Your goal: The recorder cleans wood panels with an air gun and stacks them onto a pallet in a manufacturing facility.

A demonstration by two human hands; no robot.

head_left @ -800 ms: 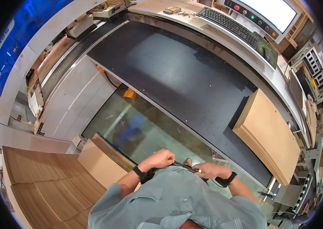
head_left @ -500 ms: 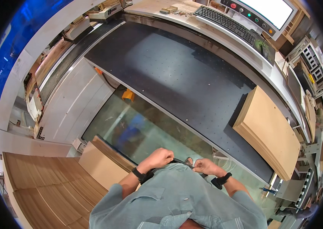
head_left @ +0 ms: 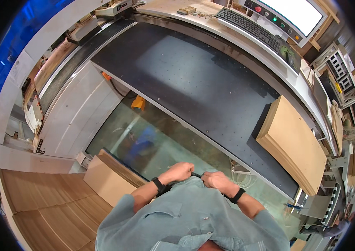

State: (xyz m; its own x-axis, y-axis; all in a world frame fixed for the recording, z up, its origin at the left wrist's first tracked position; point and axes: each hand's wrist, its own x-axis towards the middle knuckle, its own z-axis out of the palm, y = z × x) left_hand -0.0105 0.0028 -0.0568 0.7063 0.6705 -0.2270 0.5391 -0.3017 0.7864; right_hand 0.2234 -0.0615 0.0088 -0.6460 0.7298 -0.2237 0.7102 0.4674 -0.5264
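Strap [head_left: 196, 174], black | left hand [head_left: 179, 171], right hand [head_left: 218, 181] beyond shirt [head_left: 198, 205] | fingers clamped on it | probably best kept flat, untwisted, evenly taut between both

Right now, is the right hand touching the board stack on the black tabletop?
Apart: the head view shows floor and black tabletop between the right hand and the board stack.

1. We see a glossy grey-green floor [head_left: 173, 142] below centre, bearing a blue reflection [head_left: 144, 140].
2. Across the centre, we find a black-topped machine table [head_left: 177, 79], its dotted surface catching pale light.
3. At upper left, we note a blue panel [head_left: 16, 39] on a white housing [head_left: 18, 75].
4. At upper right, a white rack [head_left: 341, 72].
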